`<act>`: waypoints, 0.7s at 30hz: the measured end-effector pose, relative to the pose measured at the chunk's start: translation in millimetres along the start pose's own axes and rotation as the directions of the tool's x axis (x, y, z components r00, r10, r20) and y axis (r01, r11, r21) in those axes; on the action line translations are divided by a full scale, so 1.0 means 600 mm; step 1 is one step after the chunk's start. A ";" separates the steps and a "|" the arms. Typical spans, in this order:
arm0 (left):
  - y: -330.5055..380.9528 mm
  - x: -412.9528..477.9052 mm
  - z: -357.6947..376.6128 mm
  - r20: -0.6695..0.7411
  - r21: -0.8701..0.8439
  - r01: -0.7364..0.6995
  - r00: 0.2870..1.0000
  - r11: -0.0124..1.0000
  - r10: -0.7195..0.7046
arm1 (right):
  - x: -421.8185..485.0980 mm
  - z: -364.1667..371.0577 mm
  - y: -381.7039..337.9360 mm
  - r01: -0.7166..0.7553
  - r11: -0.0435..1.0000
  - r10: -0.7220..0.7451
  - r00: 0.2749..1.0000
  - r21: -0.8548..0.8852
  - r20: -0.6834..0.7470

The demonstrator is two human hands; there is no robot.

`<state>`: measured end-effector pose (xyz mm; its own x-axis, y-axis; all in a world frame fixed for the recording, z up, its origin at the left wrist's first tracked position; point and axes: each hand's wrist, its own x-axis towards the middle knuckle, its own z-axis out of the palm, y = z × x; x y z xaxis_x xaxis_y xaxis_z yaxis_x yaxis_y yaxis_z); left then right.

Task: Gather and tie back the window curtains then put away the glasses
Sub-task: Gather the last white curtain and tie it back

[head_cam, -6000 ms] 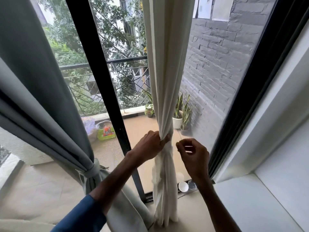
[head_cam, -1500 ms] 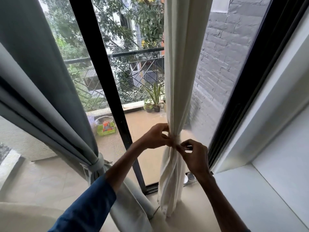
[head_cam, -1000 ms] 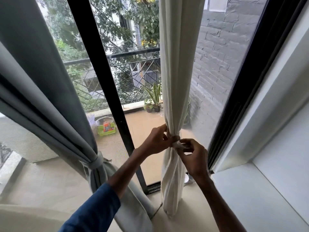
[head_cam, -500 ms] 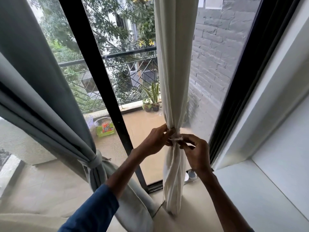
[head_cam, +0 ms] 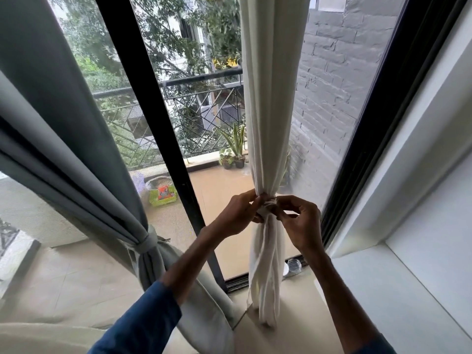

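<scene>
A cream curtain (head_cam: 270, 98) hangs in front of the window, gathered into a narrow bundle. A thin tie (head_cam: 268, 203) wraps its waist. My left hand (head_cam: 238, 213) pinches the tie and cloth from the left. My right hand (head_cam: 300, 221) pinches the tie's end from the right. A grey curtain (head_cam: 63, 149) at the left is held back by a grey band (head_cam: 148, 242). A clear glass (head_cam: 293, 265) stands on the sill by the window frame, with another partly hidden behind the cream curtain.
A black window mullion (head_cam: 158, 139) runs between the two curtains. A white wall ledge (head_cam: 398, 290) lies at the right. The beige sill (head_cam: 293, 315) sits below the cream curtain. Beyond the glass are a balcony railing and potted plants (head_cam: 233, 154).
Both hands stay at the cream curtain's waist, working the tie. The fingers have shifted closer around the knot, and the view has moved slightly.
</scene>
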<state>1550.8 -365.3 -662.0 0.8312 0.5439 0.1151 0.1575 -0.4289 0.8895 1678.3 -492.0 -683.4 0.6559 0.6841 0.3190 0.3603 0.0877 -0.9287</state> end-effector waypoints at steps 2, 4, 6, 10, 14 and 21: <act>0.001 -0.002 -0.002 0.007 -0.029 0.003 1.000 1.000 -0.003 | 0.006 0.001 0.004 -0.016 0.999 0.016 1.000 0.038 0.008; 0.003 -0.005 -0.004 0.022 -0.071 0.004 1.000 0.997 -0.002 | 0.011 0.001 0.007 -0.063 0.994 0.062 0.998 0.084 0.019; 0.006 -0.008 -0.007 0.043 -0.094 0.003 0.999 0.996 0.001 | 0.016 0.000 0.008 -0.146 0.977 0.140 0.989 0.154 0.046; 0.005 -0.011 -0.009 0.049 -0.009 -0.055 0.997 0.998 0.055 | 0.026 -0.002 0.013 -0.251 0.940 0.228 0.966 0.232 0.122; -0.007 -0.001 0.000 -0.087 0.171 -0.006 0.996 0.985 0.021 | 0.034 0.002 0.027 -0.301 0.933 0.261 0.943 0.198 0.207; -0.005 0.008 -0.003 -0.055 0.048 0.091 0.995 0.995 -0.088 | 0.049 -0.008 0.025 -0.290 0.934 0.209 0.919 0.211 0.334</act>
<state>1553.6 -359.9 -663.5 0.7837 0.6182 0.0605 0.2578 -0.4123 0.8738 1706.3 -474.1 -686.9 0.4563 0.8891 0.0355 0.0064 0.0366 -0.9993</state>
